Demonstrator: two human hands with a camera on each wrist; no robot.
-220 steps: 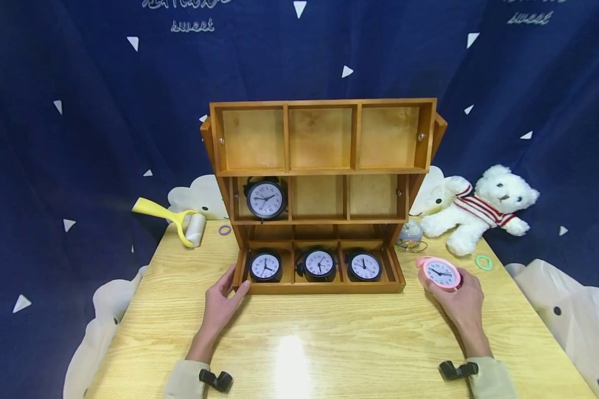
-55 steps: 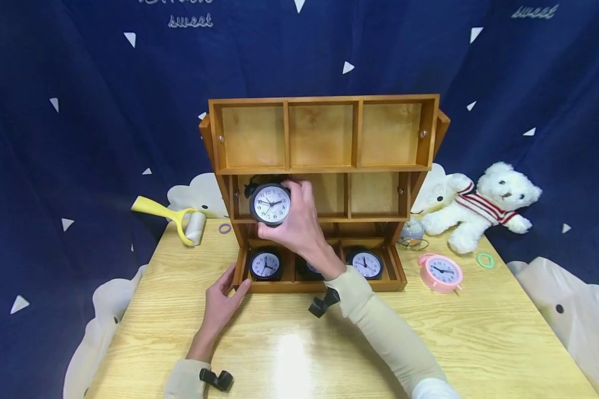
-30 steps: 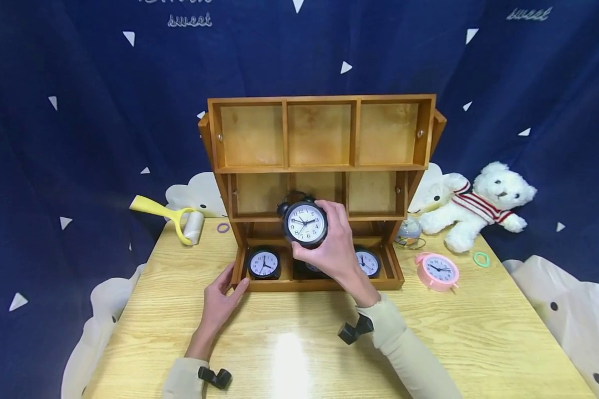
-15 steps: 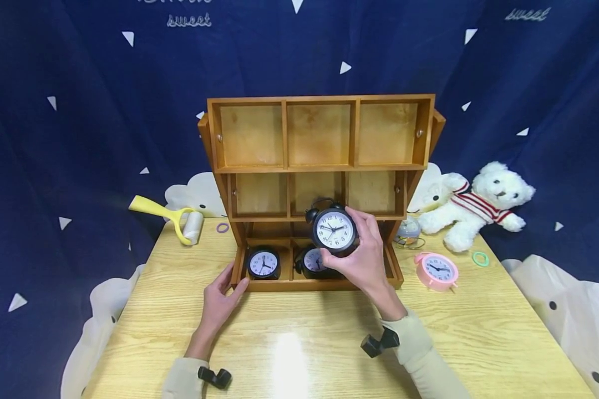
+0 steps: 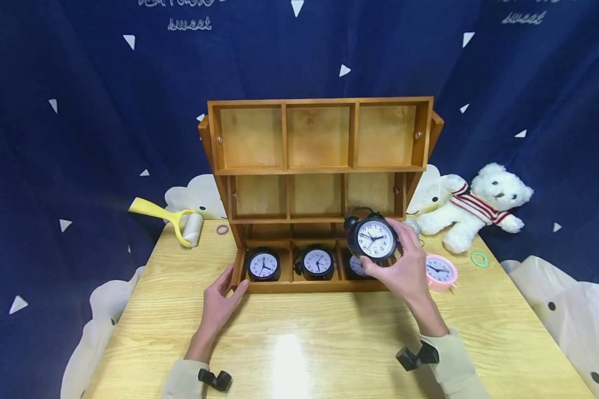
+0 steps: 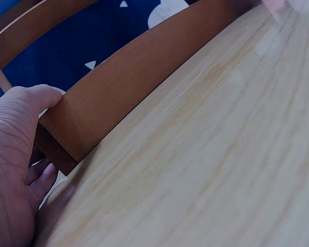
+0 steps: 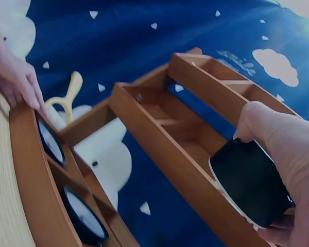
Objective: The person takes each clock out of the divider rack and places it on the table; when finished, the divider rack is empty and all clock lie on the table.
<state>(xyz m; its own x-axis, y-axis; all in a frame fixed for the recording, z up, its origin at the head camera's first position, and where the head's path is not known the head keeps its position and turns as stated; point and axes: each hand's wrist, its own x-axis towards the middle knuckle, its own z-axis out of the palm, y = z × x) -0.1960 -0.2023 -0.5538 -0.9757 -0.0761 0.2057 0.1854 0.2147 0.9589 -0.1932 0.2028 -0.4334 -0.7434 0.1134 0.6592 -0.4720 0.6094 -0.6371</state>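
My right hand (image 5: 404, 269) holds a black twin-bell alarm clock (image 5: 375, 239) by its rim, face towards me, in front of the rack's lower right part. In the right wrist view, thumb and fingers span the clock's dark body (image 7: 250, 182). My left hand (image 5: 221, 299) grips the lower left front corner of a tiered wooden rack (image 5: 324, 287), its thumb over the front board (image 6: 108, 87) in the left wrist view. Black clocks sit in the bottom tier: left (image 5: 263, 265), middle (image 5: 318, 262) and right (image 5: 358, 266), the last partly hidden by the held clock and hand.
Right of the rack, a pink alarm clock (image 5: 440, 270) stands on the table (image 5: 329, 343), partly behind my hand. Beyond it are a green ring (image 5: 479, 259) and a white teddy bear (image 5: 484, 208). A yellow-handled lint roller (image 5: 172, 219) and purple ring (image 5: 222, 229) lie left.
My right hand let go of the pink clock on the table, took the black clock from the middle tier's left compartment and carried it right and slightly down. The left hand stayed put.
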